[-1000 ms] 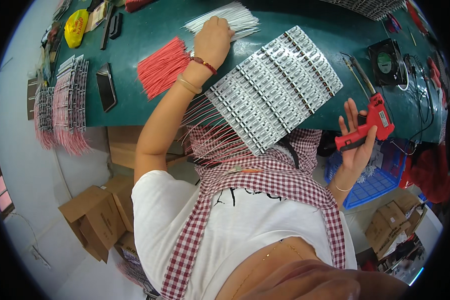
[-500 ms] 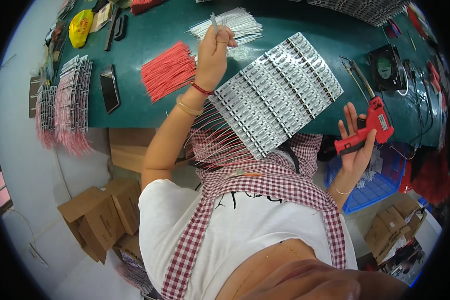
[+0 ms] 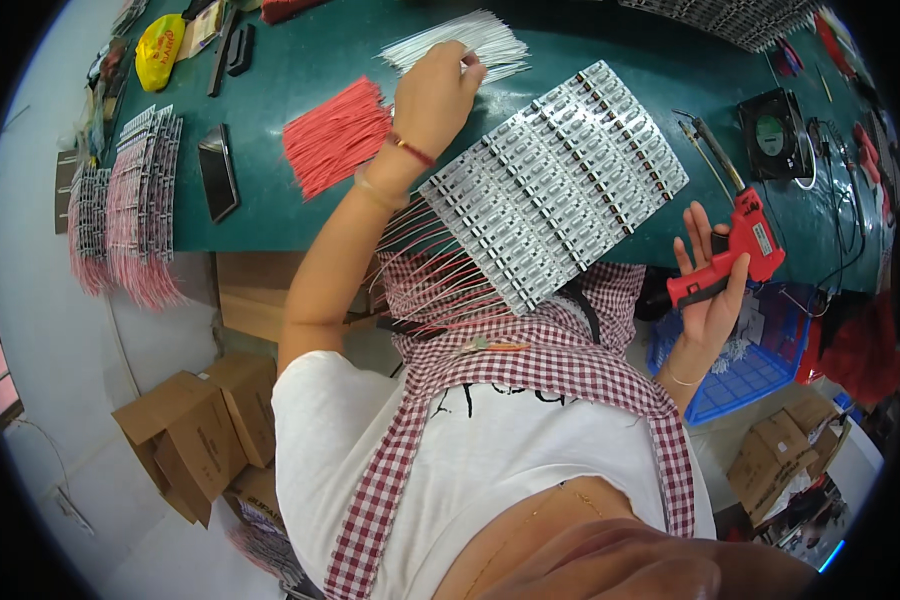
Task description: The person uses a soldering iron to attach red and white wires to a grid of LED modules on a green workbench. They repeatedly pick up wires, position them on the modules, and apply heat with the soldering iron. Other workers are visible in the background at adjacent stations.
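Looking down at a green bench (image 3: 260, 105) with wires and boards all over it. Left hand (image 3: 438, 98) is up at the near edge of a loose pile of white wires (image 3: 500, 42), fingers curled in; honestly can't tell if there's a wire pinched in there, since the back of the hand blocks the view. Just left of that wrist there's a bundle of red wires (image 3: 332, 140).

Right hand (image 3: 710, 315) has a red soldering gun (image 3: 755, 245) cradled loosely by the handle, thumb on one side and the other fingers pretty much straight, tip pointing away over the bench.

Between the hands sits a panel of silvery circuit boards (image 3: 560, 185), turned at an angle, its near corner out past the bench edge over a checked apron (image 3: 530, 365). Red and white leads trail off its left side. Black phone (image 3: 217, 175) lies further left, and a black fan (image 3: 772, 132) stands beyond the gun.
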Demonstrator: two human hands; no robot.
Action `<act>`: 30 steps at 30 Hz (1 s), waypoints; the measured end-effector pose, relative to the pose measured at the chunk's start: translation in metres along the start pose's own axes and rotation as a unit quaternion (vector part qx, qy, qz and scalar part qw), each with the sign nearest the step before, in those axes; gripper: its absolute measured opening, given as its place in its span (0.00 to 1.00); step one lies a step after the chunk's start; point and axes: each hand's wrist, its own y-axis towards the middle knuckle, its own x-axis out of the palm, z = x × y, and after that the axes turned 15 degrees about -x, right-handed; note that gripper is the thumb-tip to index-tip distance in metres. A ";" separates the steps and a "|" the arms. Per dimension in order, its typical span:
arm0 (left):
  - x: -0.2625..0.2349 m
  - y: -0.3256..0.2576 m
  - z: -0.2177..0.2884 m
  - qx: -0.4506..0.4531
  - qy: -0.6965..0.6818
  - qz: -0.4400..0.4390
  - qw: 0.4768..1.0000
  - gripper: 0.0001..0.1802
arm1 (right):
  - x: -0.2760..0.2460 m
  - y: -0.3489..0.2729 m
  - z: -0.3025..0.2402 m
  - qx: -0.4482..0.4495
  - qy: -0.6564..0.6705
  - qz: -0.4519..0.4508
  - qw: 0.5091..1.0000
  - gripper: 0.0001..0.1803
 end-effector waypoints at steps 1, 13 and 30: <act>0.006 0.004 -0.005 0.023 0.058 0.005 0.998 0.09 | 0.000 0.001 0.000 0.001 0.000 -0.001 1.000 0.24; 0.014 0.012 -0.013 0.004 0.129 0.018 0.991 0.08 | -0.004 -0.004 -0.003 -0.010 -0.004 0.011 1.000 0.24; 0.010 -0.027 -0.006 -0.047 -0.336 -0.035 0.940 0.10 | 0.021 0.001 -0.005 -0.013 0.014 0.035 0.999 0.20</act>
